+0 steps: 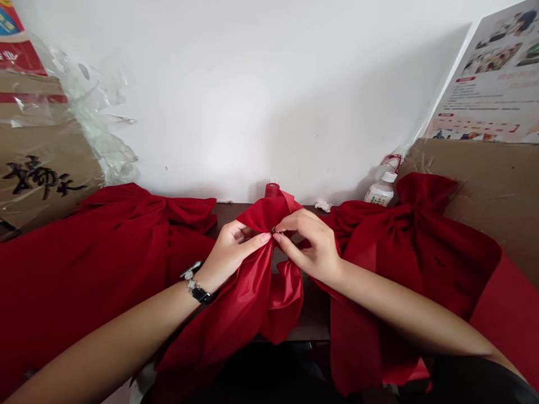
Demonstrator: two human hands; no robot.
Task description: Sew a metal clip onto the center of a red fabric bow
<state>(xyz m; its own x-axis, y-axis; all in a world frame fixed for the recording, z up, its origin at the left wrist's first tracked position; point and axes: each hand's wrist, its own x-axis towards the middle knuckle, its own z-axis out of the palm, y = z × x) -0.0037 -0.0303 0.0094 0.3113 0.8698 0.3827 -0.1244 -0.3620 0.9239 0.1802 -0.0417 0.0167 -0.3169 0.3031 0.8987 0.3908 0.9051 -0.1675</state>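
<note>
My left hand (236, 244) pinches the gathered middle of a red fabric bow (248, 286) between thumb and fingers. The bow's shiny tails hang down over the table edge. Close beside that thumb, my right hand (314, 241) is closed in a pinch on a small metal pin (274, 229), which touches or nearly touches the gathers. The pin's exact shape is too small to make out. Just behind the bow stands a spool of red thread (272, 189), with several thin needles sticking up from its top.
Large red bows (126, 224) lie on the left, and more red bow fabric (412, 224) is heaped on the right. A white bottle (381, 189) stands against the wall. Crumpled white paper (323, 206) lies at the back. Cardboard boxes (42, 151) flank the dark table (309, 314).
</note>
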